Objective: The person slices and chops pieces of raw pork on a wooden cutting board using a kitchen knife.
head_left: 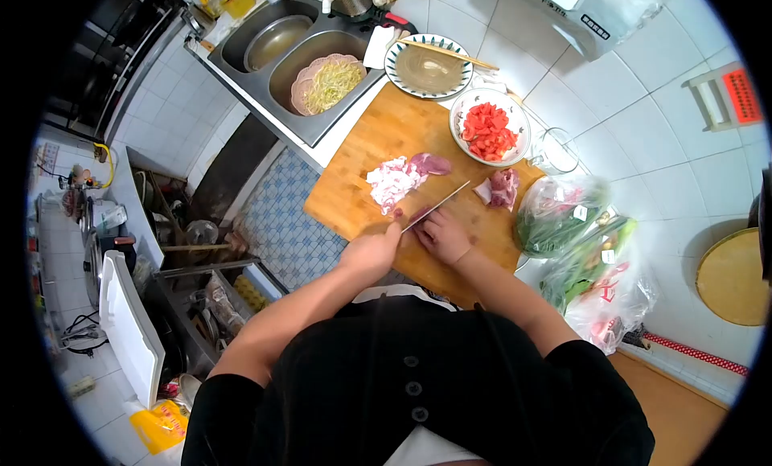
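Observation:
My left hand (376,247) is closed round the handle of a kitchen knife (441,202), whose blade slants up to the right over the wooden cutting board (354,156). Close beside the blade, my right hand (443,236) has its fingers curled down on a piece of raw meat (417,214), mostly hidden by the blade and fingers. Beyond the knife lies a heap of pale, fatty cut meat (392,184), touching a darker red piece of meat (431,164). Another raw meat chunk (503,189) sits toward the board's right side.
A bowl of chopped tomatoes (489,132) stands at the board's upper right. Behind it is a patterned plate (426,68) with chopsticks (450,53) across it. The double sink (281,76) holds a pink basket of sprouts (328,84). Bagged vegetables (587,241) lie right of the board.

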Demonstrator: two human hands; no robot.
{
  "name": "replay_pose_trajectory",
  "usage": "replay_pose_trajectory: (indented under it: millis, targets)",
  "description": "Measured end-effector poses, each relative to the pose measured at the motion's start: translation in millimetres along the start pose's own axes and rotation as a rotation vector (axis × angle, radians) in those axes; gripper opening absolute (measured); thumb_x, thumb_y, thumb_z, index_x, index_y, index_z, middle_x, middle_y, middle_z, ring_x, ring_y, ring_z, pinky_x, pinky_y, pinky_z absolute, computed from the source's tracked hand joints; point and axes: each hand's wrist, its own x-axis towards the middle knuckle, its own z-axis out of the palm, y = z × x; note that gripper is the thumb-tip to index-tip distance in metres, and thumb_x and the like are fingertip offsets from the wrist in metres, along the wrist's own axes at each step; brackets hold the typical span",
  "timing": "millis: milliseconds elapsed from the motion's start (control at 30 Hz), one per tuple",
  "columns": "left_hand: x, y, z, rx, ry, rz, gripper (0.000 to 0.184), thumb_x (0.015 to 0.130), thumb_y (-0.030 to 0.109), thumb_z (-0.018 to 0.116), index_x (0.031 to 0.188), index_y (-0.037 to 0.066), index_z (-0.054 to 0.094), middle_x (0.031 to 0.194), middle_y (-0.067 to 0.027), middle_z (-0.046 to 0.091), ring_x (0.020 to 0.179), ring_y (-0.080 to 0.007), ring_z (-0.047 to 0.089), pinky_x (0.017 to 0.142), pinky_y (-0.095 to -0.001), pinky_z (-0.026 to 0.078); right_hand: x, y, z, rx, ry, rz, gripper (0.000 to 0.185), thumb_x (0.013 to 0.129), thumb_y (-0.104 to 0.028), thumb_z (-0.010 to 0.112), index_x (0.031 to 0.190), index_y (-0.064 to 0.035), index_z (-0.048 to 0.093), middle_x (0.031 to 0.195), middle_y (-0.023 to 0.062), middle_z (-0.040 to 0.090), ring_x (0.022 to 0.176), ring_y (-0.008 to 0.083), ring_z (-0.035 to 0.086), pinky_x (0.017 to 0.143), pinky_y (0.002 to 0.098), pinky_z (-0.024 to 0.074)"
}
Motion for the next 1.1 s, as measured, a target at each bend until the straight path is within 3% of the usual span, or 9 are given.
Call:
replay_pose_trajectory:
  millis: [167, 400, 500, 733, 933, 1100]
  targets:
    - [-42.5, -33.0, 5.8, 0.068, 0.029, 0.007, 0.019, 0.088, 0.014, 0.049, 0.102, 0.002, 0.043, 0.082, -0.024, 0.065, 0.074, -0.0406, 0.066, 0.063, -0.0501, 0.052, -14.0, -9.4, -9.8, 0.088, 0.093, 0.016, 0.011, 0.08, -0.011, 0.069, 0.089, -0.0054, 0.065, 0.099, 0.0097, 0.061, 0.096, 0.0298, 0.058, 0.083, 0.0367, 0.0505]
    - [-70.1, -8.3, -24.8, 0.11, 0.065, 0.062, 0.012, 0.085, 0.006, 0.047, 0.095, 0.002, 0.042, 0.078, -0.0237, 0.064, 0.072, -0.0444, 0.064, 0.062, -0.053, 0.05, -16.6, -3.6, -9.9, 0.099, 0.024, 0.037, 0.01, 0.08, -0.008, 0.068, 0.088, -0.0048, 0.064, 0.101, 0.0094, 0.061, 0.097, 0.029, 0.058, 0.085, 0.0365, 0.05]
    - [-58.0, -7.8, -21.5, 0.166, -0.04, 0.056, 0.015, 0.089, 0.01, 0.044, 0.102, 0.003, 0.042, 0.081, -0.0227, 0.066, 0.074, -0.0401, 0.066, 0.064, -0.0498, 0.053, -18.6, -1.1, -5.3, 0.119, 0.031, 0.05, 0.009, 0.08, -0.009, 0.068, 0.087, -0.0048, 0.064, 0.102, 0.0094, 0.061, 0.097, 0.0289, 0.058, 0.085, 0.0366, 0.0501]
    - [13.9, 22.8, -2.9, 0.12, -0.056, -0.005, 0.019, 0.091, 0.011, 0.04, 0.109, 0.003, 0.042, 0.087, -0.0239, 0.067, 0.083, -0.0425, 0.066, 0.071, -0.0513, 0.052, -18.2, -0.6, -4.4, 0.105, 0.04, 0.051, 0.008, 0.079, -0.009, 0.068, 0.084, -0.005, 0.063, 0.101, 0.0088, 0.062, 0.093, 0.0289, 0.057, 0.081, 0.0365, 0.0504]
    - [-28.7, -5.0, -12.1, 0.085, -0.123, -0.101, 0.022, 0.087, 0.011, 0.046, 0.107, 0.004, 0.042, 0.09, -0.0243, 0.067, 0.087, -0.0413, 0.066, 0.074, -0.0503, 0.052, -19.4, -6.8, -8.0, 0.055, 0.115, 0.056, 0.009, 0.079, -0.009, 0.068, 0.086, -0.006, 0.063, 0.099, 0.0094, 0.061, 0.093, 0.0296, 0.057, 0.08, 0.0372, 0.0503]
    - [-53.5, -10.3, -22.3, 0.163, -0.026, -0.041, 0.019, 0.085, 0.007, 0.046, 0.103, 0.002, 0.041, 0.086, -0.0233, 0.066, 0.083, -0.0421, 0.066, 0.071, -0.0511, 0.052, -25.6, -1.5, -0.2, 0.041, 0.119, 0.027, 0.009, 0.079, -0.009, 0.068, 0.086, -0.0059, 0.062, 0.1, 0.0092, 0.061, 0.093, 0.0296, 0.057, 0.081, 0.0367, 0.0502]
